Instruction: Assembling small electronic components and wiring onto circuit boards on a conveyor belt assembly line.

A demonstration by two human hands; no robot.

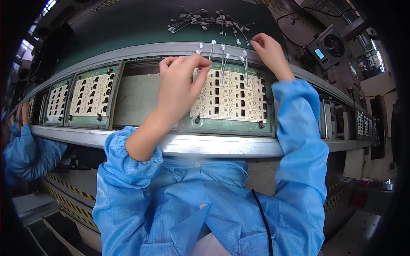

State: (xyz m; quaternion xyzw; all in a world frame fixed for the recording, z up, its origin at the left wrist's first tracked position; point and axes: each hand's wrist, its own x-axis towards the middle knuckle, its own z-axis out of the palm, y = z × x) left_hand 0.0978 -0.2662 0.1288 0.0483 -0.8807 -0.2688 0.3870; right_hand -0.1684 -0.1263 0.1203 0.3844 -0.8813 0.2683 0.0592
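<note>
My left hand (181,79) is over the upper left corner of a pale circuit board panel (230,113), its fingers closed in a pinch. Whatever lies between those fingertips is hidden. Several short white cables with connectors (223,47) stand up from the panel's upper part, right beside this hand. The panel sits in a green carrier tray (230,125). Farther off to the right, my right hand (270,52) has its thumb and fingers drawn together beside a loose pile of white cables (200,19). I cannot make out anything in its grip.
The carrier rides between metal conveyor rails (222,146). Two more panels (92,94) in carriers are to the left, with a co-worker's hands (23,115) at the far left. A grey device with a fan and lit display (331,47) stands at the upper right.
</note>
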